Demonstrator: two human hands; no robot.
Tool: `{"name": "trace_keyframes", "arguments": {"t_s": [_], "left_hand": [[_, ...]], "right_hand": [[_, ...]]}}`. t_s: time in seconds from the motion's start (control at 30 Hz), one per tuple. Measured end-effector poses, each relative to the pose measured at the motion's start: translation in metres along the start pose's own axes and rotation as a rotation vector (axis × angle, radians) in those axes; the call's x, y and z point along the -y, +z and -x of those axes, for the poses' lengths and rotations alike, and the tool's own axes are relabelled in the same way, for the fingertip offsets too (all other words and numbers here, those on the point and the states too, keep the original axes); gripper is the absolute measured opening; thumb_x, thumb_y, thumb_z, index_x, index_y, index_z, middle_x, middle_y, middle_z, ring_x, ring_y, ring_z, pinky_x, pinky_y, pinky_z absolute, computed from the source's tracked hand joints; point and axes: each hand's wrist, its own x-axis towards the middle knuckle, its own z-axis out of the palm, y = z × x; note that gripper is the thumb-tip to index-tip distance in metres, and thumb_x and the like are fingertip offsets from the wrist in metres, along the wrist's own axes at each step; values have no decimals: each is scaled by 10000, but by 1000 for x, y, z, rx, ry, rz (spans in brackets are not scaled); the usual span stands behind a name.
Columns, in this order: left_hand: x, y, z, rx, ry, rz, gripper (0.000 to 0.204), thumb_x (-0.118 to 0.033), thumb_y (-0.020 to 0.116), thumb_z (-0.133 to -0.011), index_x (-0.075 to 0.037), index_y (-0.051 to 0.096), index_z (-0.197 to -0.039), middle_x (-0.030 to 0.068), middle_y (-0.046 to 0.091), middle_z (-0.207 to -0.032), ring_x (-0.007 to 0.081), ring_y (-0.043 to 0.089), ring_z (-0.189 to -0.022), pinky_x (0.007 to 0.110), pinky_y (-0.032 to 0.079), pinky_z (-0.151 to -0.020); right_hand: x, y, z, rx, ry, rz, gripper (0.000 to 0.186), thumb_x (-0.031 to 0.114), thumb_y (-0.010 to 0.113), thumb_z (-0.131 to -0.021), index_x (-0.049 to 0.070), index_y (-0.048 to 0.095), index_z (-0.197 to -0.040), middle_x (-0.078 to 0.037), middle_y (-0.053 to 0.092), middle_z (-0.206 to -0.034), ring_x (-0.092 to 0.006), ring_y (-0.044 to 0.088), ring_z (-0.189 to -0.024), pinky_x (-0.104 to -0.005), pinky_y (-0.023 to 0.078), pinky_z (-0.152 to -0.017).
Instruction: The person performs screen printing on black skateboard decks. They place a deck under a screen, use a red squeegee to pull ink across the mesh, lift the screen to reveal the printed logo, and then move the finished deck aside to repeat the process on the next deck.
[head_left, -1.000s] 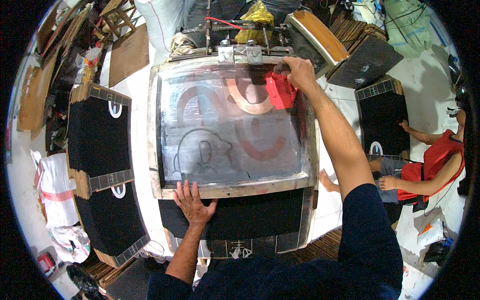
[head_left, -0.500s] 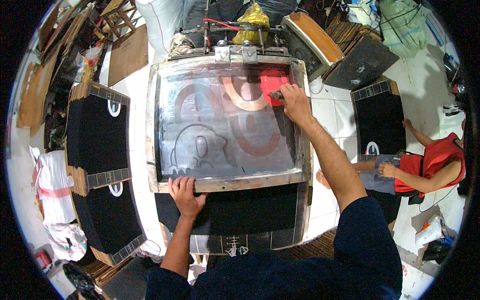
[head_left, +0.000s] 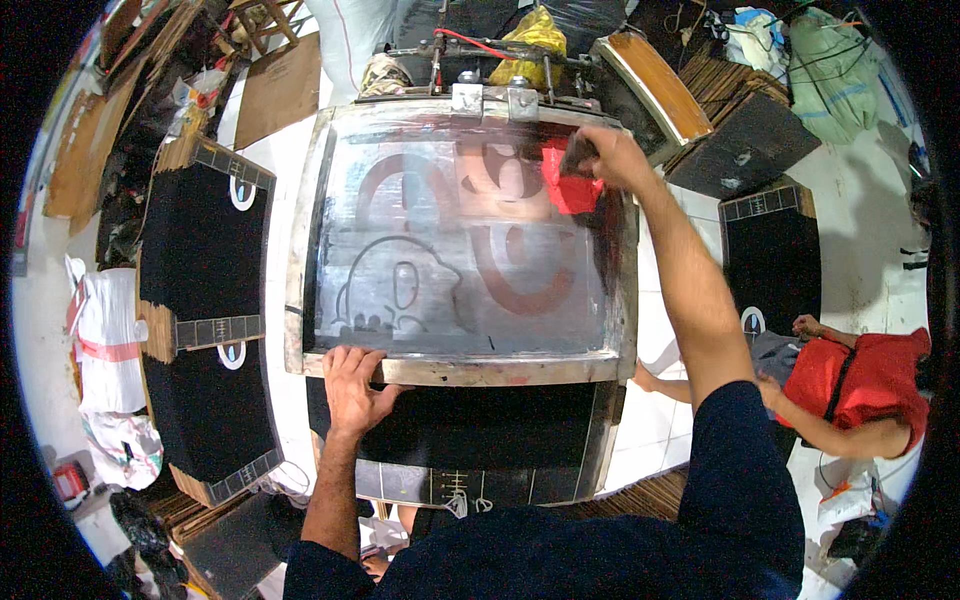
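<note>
A wood-edged printing screen (head_left: pixel 470 374) lies in front of me over a black panel (head_left: pixel 470 425). Its grey mesh (head_left: pixel 430 215) shows curved shapes and a rounded outline drawing. My left hand (head_left: pixel 358 390) grips the near edge of the frame, fingers over the top and thumb on the near side. At the far right corner of the mesh, my right hand (head_left: pixel 620 160) is closed around a small dark squeegee (head_left: pixel 574 157), somewhat blurred. Bright red ink (head_left: pixel 572 194) lies on the mesh just below that tool.
Metal hinge clamps (head_left: pixel 522 100) hold the screen's far edge. Black panels with white oval prints (head_left: pixel 205 240) rest on stacks at the left; another panel (head_left: pixel 770 250) stands at the right. A co-worker in red (head_left: pixel 850 385) sits at the right. Cardboard stacks (head_left: pixel 730 80) lie far right.
My right hand has moved the squeegee toward the screen's far edge, and the red patch has a different outline. My left hand stays on the frame. The co-worker has shifted nearer to me.
</note>
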Motion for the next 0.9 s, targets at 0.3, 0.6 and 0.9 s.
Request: {"name": "trace_keyframes", "arguments": {"t_s": [0.3, 0.6, 0.9], "left_hand": [[-4, -2, 2, -5, -11, 5, 474, -260, 895, -619, -31, 733, -1001, 106, 656, -938, 319, 582, -926, 457, 429, -911], [-12, -31, -10, 50, 59, -64, 540, -444, 941, -585, -72, 757, -931, 76, 665, -916, 276, 578, -919, 417, 400, -855], [-44, -192, -51, -628, 323, -185, 589, -490, 838, -772, -69, 710, -1163, 156, 656, -1179, 319, 589, -1151, 548, 347, -1075]], "right_hand": [[-10, 21, -27, -380, 56, 105, 648, 187, 816, -780, 150, 587, -1386, -176, 604, -1260, -407, 581, -1191, -493, 499, -1009], [236, 50, 243, -551, 13, -347, 539, 247, 779, -824, 95, 626, -1318, -155, 594, -1236, -355, 553, -1178, -493, 427, -1030], [287, -116, 178, -1016, -34, 168, 359, 354, 667, -945, 64, 660, -1155, -185, 638, -1074, -391, 612, -1051, -496, 487, -914]]}}
